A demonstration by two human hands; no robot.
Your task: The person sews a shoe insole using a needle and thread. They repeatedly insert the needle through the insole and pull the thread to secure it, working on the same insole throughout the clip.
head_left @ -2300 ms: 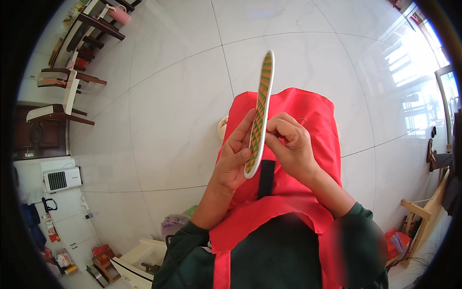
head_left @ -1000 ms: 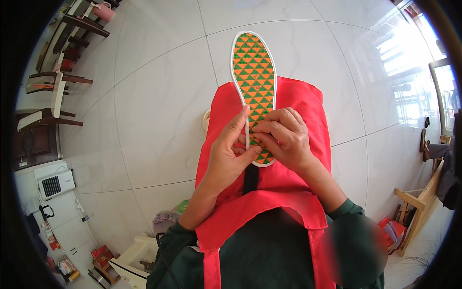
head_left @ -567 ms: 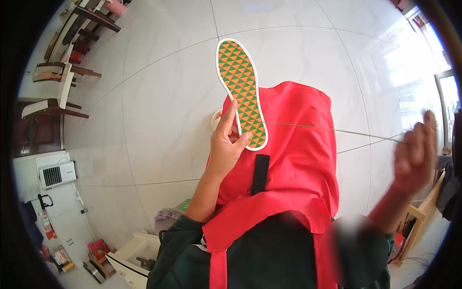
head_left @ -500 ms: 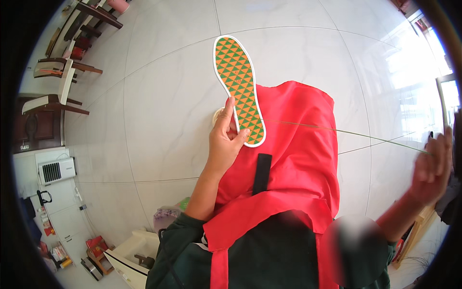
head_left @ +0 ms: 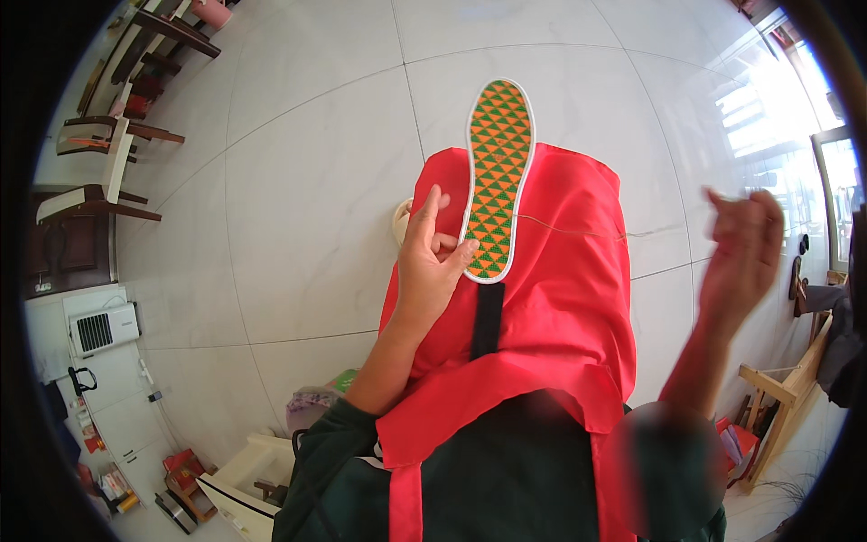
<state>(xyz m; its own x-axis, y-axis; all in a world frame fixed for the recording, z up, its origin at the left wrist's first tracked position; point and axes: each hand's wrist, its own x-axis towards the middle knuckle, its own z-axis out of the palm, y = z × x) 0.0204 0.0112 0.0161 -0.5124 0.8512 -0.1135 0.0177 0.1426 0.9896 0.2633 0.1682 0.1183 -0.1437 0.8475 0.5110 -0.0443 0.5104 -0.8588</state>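
My left hand (head_left: 430, 264) grips a white-edged insole (head_left: 499, 172) near its lower end, thumb on the face and curled fingers behind. Orange and green triangles cover the insole, which stands nearly upright over the red apron (head_left: 569, 289) on my lap. From its right edge a thin green thread (head_left: 560, 228) trails slackly rightward. Out to the right, my right hand (head_left: 745, 248) is raised and blurred, its fingers drawn together; whatever sits between them is too small to make out. The thread fades from sight before reaching that hand.
Pale tiled floor (head_left: 316, 181) lies around me. Dark-and-white chairs (head_left: 117, 163) stand at the far left, and a white open drawer unit (head_left: 248, 483) is near my left elbow. A wooden frame (head_left: 786, 397) stands at the right, beyond my right arm.
My right hand has come inward and up from the far right, and the taut thread has gone slack. My left hand has tilted the insole more upright, its top shifting right.
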